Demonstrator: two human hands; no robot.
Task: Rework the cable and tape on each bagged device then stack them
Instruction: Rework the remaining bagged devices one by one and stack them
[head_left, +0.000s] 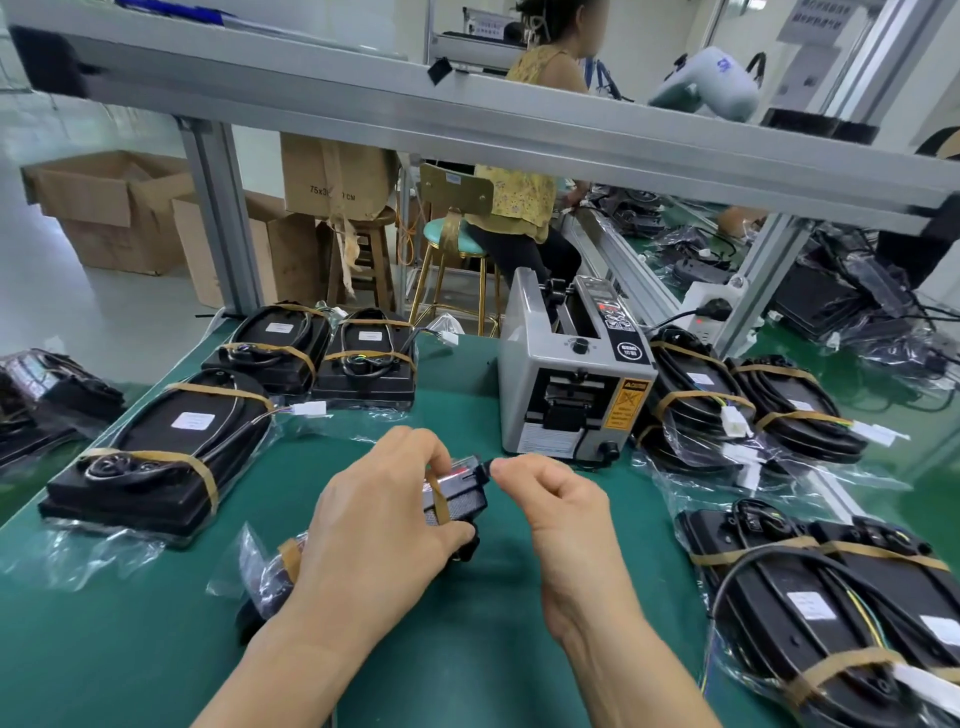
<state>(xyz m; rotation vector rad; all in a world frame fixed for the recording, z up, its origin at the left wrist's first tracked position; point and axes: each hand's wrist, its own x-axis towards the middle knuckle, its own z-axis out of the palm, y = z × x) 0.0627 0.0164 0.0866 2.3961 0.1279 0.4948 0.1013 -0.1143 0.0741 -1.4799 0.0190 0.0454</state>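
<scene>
A black bagged device (457, 501) stands on edge in the middle of the green table (156, 649), with brown tape strips across it. My left hand (384, 519) grips it from above, fingers curled over its top and thumb at its near side. My right hand (550, 493) is just to its right, its fingertips pinching something small and dark at the device's upper right corner; I cannot tell whether that is cable or tape. The lower part of the device is hidden behind my left hand.
A grey tape dispenser (566, 379) stands just beyond my hands. Taped bagged devices lie in stacks at the left (156, 457), at the back left (322, 353), at the right (748, 400) and near right (841, 603). A person sits on a stool (457, 244) past the table.
</scene>
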